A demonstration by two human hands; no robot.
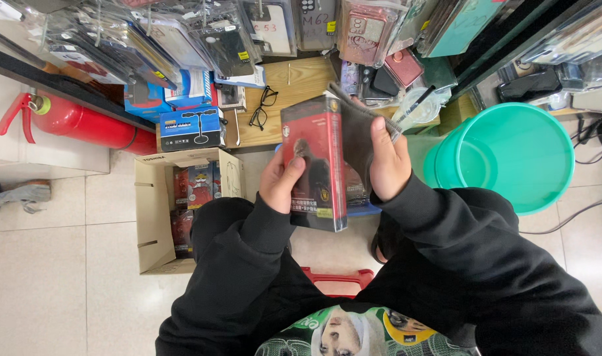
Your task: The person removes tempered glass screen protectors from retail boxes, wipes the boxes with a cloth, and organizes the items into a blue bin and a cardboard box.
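Observation:
My left hand (280, 179) grips a red and black boxed product (317, 151) by its lower left edge, holding it upright in front of me. My right hand (388, 161) presses a dark grey cloth (355, 125) against the box's right side, thumb on top of the cloth. Both arms wear black sleeves. The back of the box is hidden from view.
An open cardboard carton (157, 217) with several similar red boxes sits on the tiled floor at left. A teal plastic bucket (521, 155) stands at right. A red fire extinguisher (83, 122) lies at far left. Eyeglasses (264, 107) rest on a wooden shelf; packaged phone cases hang above.

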